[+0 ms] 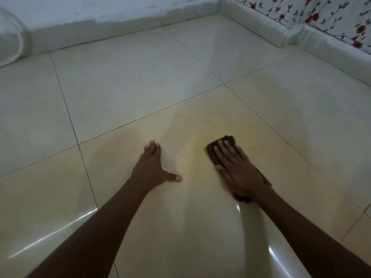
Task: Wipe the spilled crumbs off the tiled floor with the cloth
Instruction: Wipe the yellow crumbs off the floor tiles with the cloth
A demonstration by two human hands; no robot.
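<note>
A dark brown cloth (227, 141) lies flat on the cream tiled floor (140, 87), right of centre. My right hand (236, 169) presses down on it with fingers spread, covering most of it; cloth edges show past the fingertips and at the wrist. My left hand (153, 166) rests flat on the bare tile to the left, fingers together, thumb out, holding nothing. I can make out no crumbs on the glossy tiles.
A pale skirting (120, 27) runs along the far wall. A raised tiled step (281, 31) borders the right side below a floral-patterned surface (331, 17). A curved translucent object (10, 37) sits at the far left.
</note>
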